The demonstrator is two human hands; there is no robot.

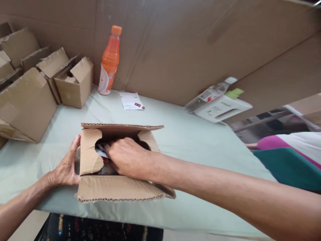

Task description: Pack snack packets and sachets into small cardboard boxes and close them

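An open cardboard box (91,157) stands on the table in front of me, its long flaps folded outward and its notched short flaps partly over the opening. My left hand (66,164) braces the box's left side, fingers and thumb spread around that end. My right hand (127,155) reaches inside from the right with its fingers curled. At those fingertips shows a grey-white packet or sheet (101,150), with something red beneath it. Whatever the fingers grip is mostly hidden by the hand and the box.
Several cardboard boxes (27,103) crowd the left side. At the back are an orange drink bottle (109,63) and a white card (131,101). A clear bottle (209,97) leans by a white jug (223,108) at back right. Another person's sleeve (273,142) shows at the right.
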